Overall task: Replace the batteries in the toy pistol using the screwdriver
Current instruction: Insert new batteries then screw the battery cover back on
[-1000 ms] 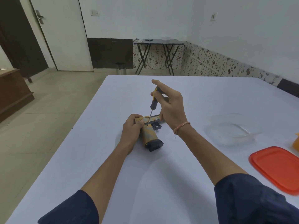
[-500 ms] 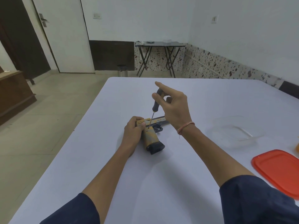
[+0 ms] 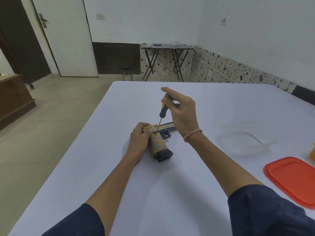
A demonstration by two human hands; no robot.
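Observation:
A yellow and grey toy pistol point(image 3: 159, 146) lies on its side on the white table point(image 3: 170, 193), grip toward me. My left hand point(image 3: 140, 138) grips the rear of its slide and holds it down. My right hand point(image 3: 181, 113) pinches the black and yellow handle of a screwdriver point(image 3: 162, 112) that stands nearly upright. Its thin shaft runs down to the pistol body just above the grip, beside my left thumb. The index finger of my right hand sticks out straight over the handle top.
A clear plastic container point(image 3: 245, 138) sits to the right of the pistol. A red lid point(image 3: 291, 178) lies at the right edge, with an orange object point(image 3: 312, 151) partly cut off beyond it. The table's left edge drops to the floor.
Both hands stay in place on the pistol and screwdriver. My right fingers have shifted slightly around the handle, and the head view has tilted a little.

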